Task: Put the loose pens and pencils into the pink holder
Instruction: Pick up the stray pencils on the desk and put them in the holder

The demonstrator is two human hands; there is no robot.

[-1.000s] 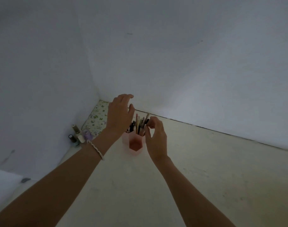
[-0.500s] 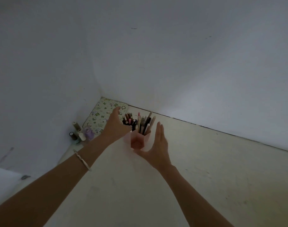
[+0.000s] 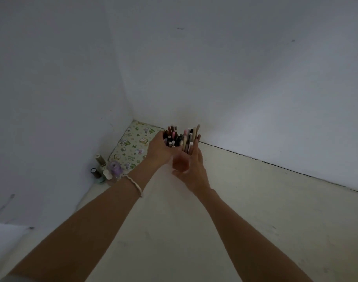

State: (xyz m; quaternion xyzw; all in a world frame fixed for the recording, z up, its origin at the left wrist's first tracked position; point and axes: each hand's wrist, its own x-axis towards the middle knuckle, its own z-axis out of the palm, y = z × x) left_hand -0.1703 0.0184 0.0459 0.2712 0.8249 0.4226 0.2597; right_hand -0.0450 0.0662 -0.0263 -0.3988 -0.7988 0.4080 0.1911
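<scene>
The pink holder (image 3: 180, 162) stands near the far corner of the pale desk (image 3: 255, 210). It is packed with several pens and pencils (image 3: 182, 138) that stick up out of its top. My left hand (image 3: 158, 149) wraps the holder's left side and touches the pens there. My right hand (image 3: 192, 167) presses flat against its right side, fingers pointing up along the pencils. The holder sits clamped between both palms. No loose pen lies on the desk in view.
A floral patterned case (image 3: 134, 146) lies in the corner behind my left hand. Several small bottles (image 3: 101, 168) and a purple item (image 3: 115, 167) stand by the left wall. White walls close the corner on two sides.
Both hands closed in on the holder: the right palm moved from open beside it to flat against it, and the left hand dropped from above to its left side.
</scene>
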